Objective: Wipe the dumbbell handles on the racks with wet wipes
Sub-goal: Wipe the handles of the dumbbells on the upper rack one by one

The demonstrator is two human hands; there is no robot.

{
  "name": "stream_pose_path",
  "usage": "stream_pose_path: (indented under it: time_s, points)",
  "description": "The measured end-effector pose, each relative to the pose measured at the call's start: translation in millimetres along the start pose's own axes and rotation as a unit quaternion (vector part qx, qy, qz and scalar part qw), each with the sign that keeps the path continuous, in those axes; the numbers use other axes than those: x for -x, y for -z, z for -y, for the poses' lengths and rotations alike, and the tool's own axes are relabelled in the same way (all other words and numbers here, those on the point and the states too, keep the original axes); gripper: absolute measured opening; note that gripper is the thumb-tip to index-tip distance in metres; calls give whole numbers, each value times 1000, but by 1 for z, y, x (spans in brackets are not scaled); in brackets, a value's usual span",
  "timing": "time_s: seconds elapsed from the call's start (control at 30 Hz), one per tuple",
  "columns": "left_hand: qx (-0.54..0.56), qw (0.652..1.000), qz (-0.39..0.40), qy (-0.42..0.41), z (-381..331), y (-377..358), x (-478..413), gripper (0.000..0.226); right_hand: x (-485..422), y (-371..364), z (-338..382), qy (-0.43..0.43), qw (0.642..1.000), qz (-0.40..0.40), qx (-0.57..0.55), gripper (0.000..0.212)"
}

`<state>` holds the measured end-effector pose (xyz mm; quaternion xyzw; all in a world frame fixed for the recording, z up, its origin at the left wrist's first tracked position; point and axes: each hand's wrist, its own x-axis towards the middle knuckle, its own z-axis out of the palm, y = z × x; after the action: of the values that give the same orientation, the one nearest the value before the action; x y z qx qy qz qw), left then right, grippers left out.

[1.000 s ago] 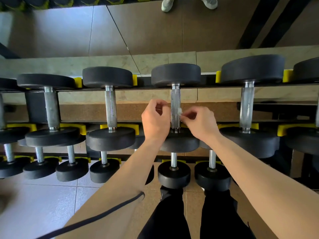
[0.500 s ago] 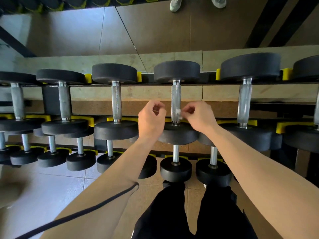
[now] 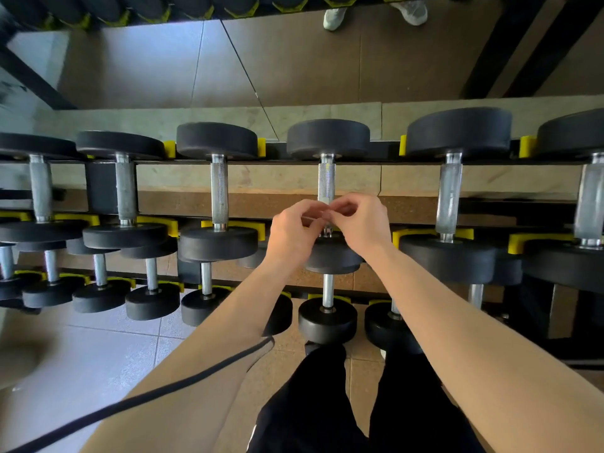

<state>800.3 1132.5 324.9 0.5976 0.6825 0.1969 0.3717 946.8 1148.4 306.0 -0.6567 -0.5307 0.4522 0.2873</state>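
Dumbbell handle (image 3: pixel 327 181), lower end: left hand (image 3: pixel 291 232) & right hand (image 3: pixel 362 223) both pinch small wipe (image 3: pixel 318 218).

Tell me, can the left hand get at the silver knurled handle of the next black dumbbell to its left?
Probably yes. The silver knurled handle is bare, with nothing between it and the left hand, though that hand seems to pinch a white wet wipe.

Black cable (image 3: pixel 183 383), tiled floor (image 3: pixel 98 354), white shoes (image 3: pixel 334 18)
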Motion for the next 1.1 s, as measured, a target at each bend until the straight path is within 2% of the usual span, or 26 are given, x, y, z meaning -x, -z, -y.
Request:
stream_pose_path:
  time_s: [0.1, 0.2, 0.27, 0.4, 0.53, 0.63, 0.83, 1.03, 1.1]
  points:
    - [6, 1000, -4, 7, 0, 3, -4, 26, 5, -1, 1, -37, 997, 9, -71, 14]
    - [-3, 1000, -24, 13, 1, 6, -12, 20, 4, 2, 2, -51, 987, 35, -148, 18]
    - [-13, 999, -45, 14, -1, 6, -20, 17, 3, 5, 1, -68, 983, 11, -168, 22]
    - [-86, 992, -68, -58, -4, 1, -36, 15, 6, 6, -8, -117, 983, -79, -117, 24]
    - [-163, 973, -32, -157, 1, -3, -39, 20, 10, 0, -14, -120, 985, -76, -101, 22]
    - [-198, 959, -8, -202, 1, -1, -39, 25, 12, -3, -17, -111, 988, -68, -79, 19]
    - [-186, 961, -16, -204, -2, -5, -37, 22, 12, -2, -17, -114, 989, -70, -66, 18]
    - [-225, 946, 68, -222, 2, 1, -38, 12, 15, 2, -19, -120, 989, -62, -62, 19]
    - [-223, 944, 61, -234, -6, 3, -46, 11, 15, 1, -21, -119, 989, -59, -60, 17]
